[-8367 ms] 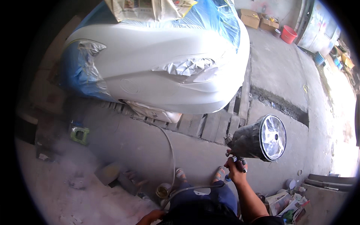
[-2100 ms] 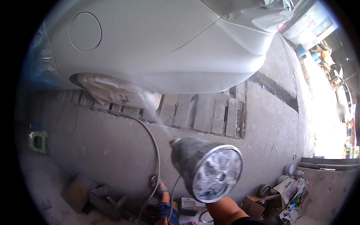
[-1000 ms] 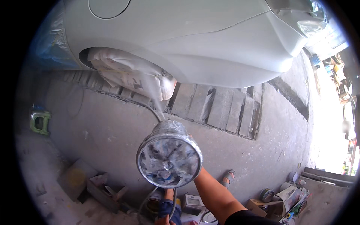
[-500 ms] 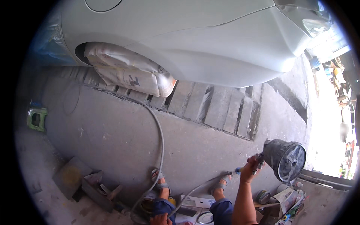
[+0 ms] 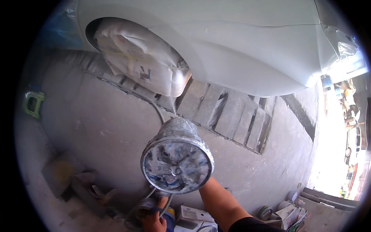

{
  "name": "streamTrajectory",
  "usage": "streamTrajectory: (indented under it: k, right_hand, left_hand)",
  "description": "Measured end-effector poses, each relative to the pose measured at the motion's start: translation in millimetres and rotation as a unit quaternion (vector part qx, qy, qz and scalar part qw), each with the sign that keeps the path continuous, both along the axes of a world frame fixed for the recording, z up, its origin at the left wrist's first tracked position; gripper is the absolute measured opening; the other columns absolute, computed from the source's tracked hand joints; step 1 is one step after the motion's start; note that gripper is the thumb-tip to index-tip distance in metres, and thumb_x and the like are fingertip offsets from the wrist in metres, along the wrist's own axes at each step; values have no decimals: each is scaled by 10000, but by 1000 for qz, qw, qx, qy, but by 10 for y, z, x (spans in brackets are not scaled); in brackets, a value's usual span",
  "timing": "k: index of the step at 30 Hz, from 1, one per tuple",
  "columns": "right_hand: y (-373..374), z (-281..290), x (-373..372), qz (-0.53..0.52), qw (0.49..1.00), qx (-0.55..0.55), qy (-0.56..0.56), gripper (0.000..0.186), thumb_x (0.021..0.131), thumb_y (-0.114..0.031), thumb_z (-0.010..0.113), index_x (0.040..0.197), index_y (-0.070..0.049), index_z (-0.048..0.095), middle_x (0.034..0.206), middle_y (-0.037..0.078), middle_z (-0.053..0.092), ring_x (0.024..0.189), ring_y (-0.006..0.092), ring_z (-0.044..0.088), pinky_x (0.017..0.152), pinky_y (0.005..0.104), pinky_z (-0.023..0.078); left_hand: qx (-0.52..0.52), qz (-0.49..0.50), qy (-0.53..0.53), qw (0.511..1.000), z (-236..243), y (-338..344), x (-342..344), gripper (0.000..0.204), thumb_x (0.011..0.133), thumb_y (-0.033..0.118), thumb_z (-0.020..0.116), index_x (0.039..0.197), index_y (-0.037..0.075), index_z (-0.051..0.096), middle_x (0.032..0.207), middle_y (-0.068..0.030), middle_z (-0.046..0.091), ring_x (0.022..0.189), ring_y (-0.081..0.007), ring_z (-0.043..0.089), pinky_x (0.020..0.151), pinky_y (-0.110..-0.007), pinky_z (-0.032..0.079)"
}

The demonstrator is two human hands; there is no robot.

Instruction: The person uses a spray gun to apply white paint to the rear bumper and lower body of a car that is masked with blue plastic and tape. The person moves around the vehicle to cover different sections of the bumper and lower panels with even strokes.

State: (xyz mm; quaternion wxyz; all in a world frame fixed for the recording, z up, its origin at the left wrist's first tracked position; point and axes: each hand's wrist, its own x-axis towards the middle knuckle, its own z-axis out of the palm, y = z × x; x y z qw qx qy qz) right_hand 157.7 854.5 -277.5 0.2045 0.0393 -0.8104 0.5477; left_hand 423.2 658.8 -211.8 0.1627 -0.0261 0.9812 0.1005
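Beside the car [image 5: 239, 50], the spray gun [image 5: 177, 160] is gripped by the hidden right hand, the hose [image 5: 160, 201] by the left hand [image 5: 154, 221]; paint runs are risked if held too close.

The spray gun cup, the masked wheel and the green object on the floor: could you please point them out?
spray gun cup [image 5: 177, 167], head view, round lid.
masked wheel [image 5: 141, 62], head view, paper cover.
green object [image 5: 33, 103], head view, its frame.

A car-painting workshop: masked grey car [image 5: 239, 46], dusty concrete floor [image 5: 100, 127].
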Motion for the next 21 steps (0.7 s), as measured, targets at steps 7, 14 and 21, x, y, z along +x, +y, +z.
streamTrajectory:
  k: [7,14,21]
  right_hand:
    - [1719,-757,1018,-135,990,-30,-21,106,893,-78,522,989,-41,499,780,12,499,709,106,468,631,264,408]
    - [2554,2,1582,-373,919,-76,-102,69,896,-117,536,888,-65,491,726,-10,472,639,77,446,565,229,388]
    - [1780,-660,1115,-211,954,-181,-108,92,889,-145,550,938,-74,517,878,51,521,779,161,499,666,311,420]
  left_hand:
    - [20,-10,-53,998,-225,481,-512,219,652,182,671,846,94,622,793,-103,620,744,-315,573,674,-463,403]
    - [43,-106,-29,993,-267,855,-599,233,660,206,661,867,101,637,834,-71,628,783,-277,583,700,-442,396]
    - [22,-48,-92,994,-472,685,-488,231,701,225,654,896,102,650,818,-99,638,797,-294,596,720,-458,402]
